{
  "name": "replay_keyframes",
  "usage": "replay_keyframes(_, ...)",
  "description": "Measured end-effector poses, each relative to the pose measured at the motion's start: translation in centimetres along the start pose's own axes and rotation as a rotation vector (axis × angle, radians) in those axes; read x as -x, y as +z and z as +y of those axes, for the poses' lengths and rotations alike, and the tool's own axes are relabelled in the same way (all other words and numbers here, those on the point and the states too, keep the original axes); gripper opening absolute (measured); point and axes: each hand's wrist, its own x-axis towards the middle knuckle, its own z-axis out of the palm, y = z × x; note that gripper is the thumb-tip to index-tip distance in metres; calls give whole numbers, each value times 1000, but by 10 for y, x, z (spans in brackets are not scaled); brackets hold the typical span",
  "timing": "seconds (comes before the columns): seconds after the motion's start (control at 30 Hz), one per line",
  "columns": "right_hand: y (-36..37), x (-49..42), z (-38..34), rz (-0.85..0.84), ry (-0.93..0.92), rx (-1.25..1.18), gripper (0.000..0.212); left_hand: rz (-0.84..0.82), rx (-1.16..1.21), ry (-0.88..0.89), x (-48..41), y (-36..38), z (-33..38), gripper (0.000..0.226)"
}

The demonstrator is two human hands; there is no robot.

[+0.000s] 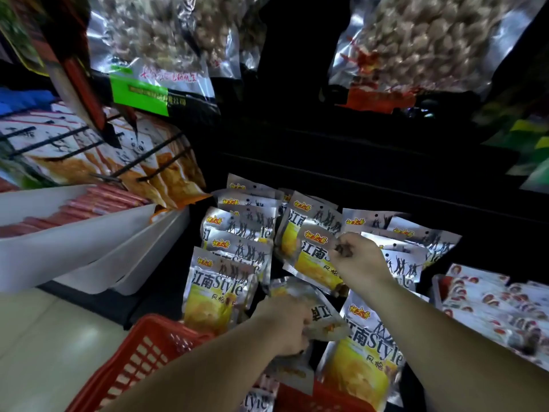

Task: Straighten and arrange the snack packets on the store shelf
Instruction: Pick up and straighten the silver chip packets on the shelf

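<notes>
Low at centre frame, left hand (286, 325) gripping a tilted silver-and-yellow snack packet (323, 318), just above it right hand (361, 263) pinching the top edge of another packet (312, 260), more packets (234, 245) overlapping on the dark shelf (356, 185), red basket (142, 361) at lower left.

Red slatted basket (142, 361) at lower left (over pale floor (44, 337)); white bins (89, 248) beside it, holding red sausages (98, 203).

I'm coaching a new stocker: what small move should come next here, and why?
Probably rotate the flipped packet in the left hand upright: its print reads upside down, unlike the neighbouring rows. The right hand pinches the top of the middle packet.
</notes>
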Motion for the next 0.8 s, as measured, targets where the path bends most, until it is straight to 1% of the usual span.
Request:
replay_keyframes(0.07, 1, -2, 0, -37, 12, -4, 20, 36, -33, 29, -4, -2, -1, 24)
replay_keyframes(0.17, 3, -5, -4, -90, -3, -5, 22, 100, 28, 57, -2, -15, -12, 14)
replay_keyframes(0.27, 6, -7, -7, -145, -17, -16, 19, 170, 137, 41, 10, -34, -31, 17)
replay_keyframes(0.33, 11, -6, -9, -216, -38, 3, 22, 231, 194, 20, 18, -40, -47, 16)
replay_keyframes(0.43, 23, -5, -14, -337, -27, 60, 18, 309, 301, -12, 30, -39, -66, 17)
replay_keyframes(0.53, 37, -3, -14, -447, 4, 161, 18, 352, 279, -54, 32, -30, -76, 23)
replay_keyframes(0.6, 42, -2, -14, -479, 38, 212, 17, 377, 264, -60, 32, -27, -78, 24)
replay_keyframes(0.7, 42, -2, -17, -486, 95, 207, 6, 383, 270, -42, 29, -32, -76, 31)
replay_keyframes(0.73, 40, -2, -19, -492, 118, 197, 6, 397, 298, -38, 28, -35, -75, 31)
replay_keyframes(0.8, 35, -1, -24, -514, 163, 195, 22, 458, 362, -23, 25, -42, -75, 23)
